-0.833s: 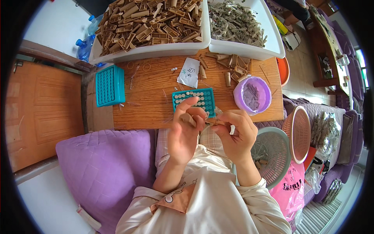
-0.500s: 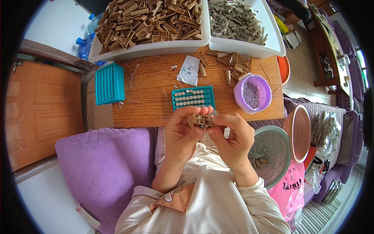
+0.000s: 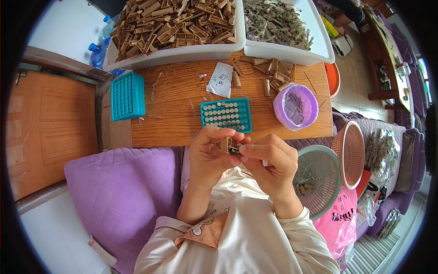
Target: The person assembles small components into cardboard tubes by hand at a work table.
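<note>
My left hand (image 3: 206,150) is closed around a small tan plastic half-shell casing (image 3: 224,145), held above my lap at the table's near edge. The casing's open side shows a small dark and metallic part inside, too small to make out. At the casing's right end, my right hand (image 3: 273,160) pinches with thumb and forefinger; what lies between those fingertips is hidden. Just beyond both hands, a teal tray (image 3: 247,114) holds rows of round whitish button-like discs (image 3: 221,111).
Behind stand a white tub (image 3: 191,54) of tan casings and another tub (image 3: 292,55) of wired parts in clear plastic. Around the table are a purple-lined bin (image 3: 285,119), loose casings (image 3: 277,69), a teal rack (image 3: 128,97), a white packet (image 3: 221,80) and a grey colander (image 3: 329,201).
The casing has been turned, so its open side faces more towards the right hand. My right fingers have closed in over its right end.
</note>
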`<state>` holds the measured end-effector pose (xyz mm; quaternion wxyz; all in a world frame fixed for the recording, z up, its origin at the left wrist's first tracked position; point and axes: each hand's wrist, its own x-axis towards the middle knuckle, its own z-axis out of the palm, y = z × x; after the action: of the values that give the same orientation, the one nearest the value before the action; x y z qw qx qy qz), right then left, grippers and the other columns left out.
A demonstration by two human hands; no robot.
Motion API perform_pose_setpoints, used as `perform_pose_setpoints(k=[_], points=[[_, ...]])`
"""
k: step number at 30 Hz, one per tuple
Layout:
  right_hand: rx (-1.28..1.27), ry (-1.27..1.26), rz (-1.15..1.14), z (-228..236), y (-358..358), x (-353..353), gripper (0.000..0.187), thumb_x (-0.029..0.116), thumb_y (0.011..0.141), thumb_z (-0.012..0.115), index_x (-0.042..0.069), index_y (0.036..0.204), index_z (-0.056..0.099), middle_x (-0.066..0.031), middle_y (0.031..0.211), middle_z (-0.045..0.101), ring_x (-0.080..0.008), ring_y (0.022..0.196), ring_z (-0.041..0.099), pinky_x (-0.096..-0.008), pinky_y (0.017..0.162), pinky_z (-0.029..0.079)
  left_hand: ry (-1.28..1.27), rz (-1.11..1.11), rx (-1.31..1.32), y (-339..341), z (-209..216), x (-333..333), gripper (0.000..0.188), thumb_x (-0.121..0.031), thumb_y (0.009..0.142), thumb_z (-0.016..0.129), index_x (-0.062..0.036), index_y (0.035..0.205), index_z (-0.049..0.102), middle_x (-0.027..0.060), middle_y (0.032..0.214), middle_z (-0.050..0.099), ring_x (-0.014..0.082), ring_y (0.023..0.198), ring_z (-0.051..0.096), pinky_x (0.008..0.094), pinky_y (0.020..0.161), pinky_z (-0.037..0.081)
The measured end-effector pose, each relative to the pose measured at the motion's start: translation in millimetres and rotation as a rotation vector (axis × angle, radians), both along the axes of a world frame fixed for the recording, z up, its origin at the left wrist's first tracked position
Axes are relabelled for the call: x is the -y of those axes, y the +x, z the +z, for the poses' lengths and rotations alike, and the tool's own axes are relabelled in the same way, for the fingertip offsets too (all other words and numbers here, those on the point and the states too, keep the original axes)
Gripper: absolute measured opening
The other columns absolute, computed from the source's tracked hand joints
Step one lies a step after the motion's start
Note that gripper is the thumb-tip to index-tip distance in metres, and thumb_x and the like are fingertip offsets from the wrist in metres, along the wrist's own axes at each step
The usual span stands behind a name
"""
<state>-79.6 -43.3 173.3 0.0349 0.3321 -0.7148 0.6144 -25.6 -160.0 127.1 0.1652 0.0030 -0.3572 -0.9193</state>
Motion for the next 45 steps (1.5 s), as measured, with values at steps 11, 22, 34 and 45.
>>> perform_pose_setpoints(k=[11, 22, 34, 45], points=[[0.27, 0.016, 0.081, -15.7, 1.6, 9.0, 0.039, -0.015, 0.068, 0.052, 0.002, 0.103, 0.057, -0.0106, 0.089, 0.054, -0.0206, 0.076, 0.058, -0.0279, 0.064, 0.047, -0.039, 0.203, 0.21, -1.8, 8.8, -6.0, 0.037, -0.018, 0.084, 0.053, -0.0005, 0.116, 0.042, 0.0145, 0.107, 0.054, 0.0213, 0.093, 0.056, 0.0295, 0.074, 0.05], [0.197, -0.014, -0.074, -29.1, 3.3, 12.8, 0.036, -0.016, 0.07, 0.051, -0.001, 0.102, 0.054, -0.0132, 0.101, 0.05, -0.0166, 0.077, 0.057, -0.0217, 0.058, 0.048, -0.235, 0.277, 0.25, -0.6, 11.1, -0.5, 0.037, -0.016, 0.086, 0.049, 0.0002, 0.117, 0.039, 0.0144, 0.106, 0.054, 0.0201, 0.084, 0.06, 0.0199, 0.052, 0.048], [0.204, 0.059, -0.127, -24.2, 3.3, 13.9, 0.029, -0.014, 0.069, 0.052, -0.001, 0.095, 0.056, -0.0092, 0.089, 0.056, -0.0092, 0.06, 0.053, -0.019, 0.048, 0.04, -0.272, 0.267, 0.27, -0.2, 8.5, 1.9, 0.037, -0.014, 0.084, 0.052, 0.0011, 0.116, 0.041, 0.0137, 0.104, 0.055, 0.0181, 0.084, 0.059, 0.0198, 0.051, 0.048], [0.775, -0.184, 0.118, -41.8, 9.6, 20.9, 0.029, -0.007, 0.079, 0.05, 0.0, 0.107, 0.048, -0.0034, 0.091, 0.054, -0.0023, 0.063, 0.045, -0.0154, 0.053, 0.037, 0.279, 0.166, 0.186, -4.0, 5.3, 3.5, 0.037, -0.013, 0.088, 0.043, -0.0022, 0.121, 0.033, 0.0154, 0.109, 0.052, 0.0284, 0.091, 0.058, 0.0314, 0.066, 0.057]])
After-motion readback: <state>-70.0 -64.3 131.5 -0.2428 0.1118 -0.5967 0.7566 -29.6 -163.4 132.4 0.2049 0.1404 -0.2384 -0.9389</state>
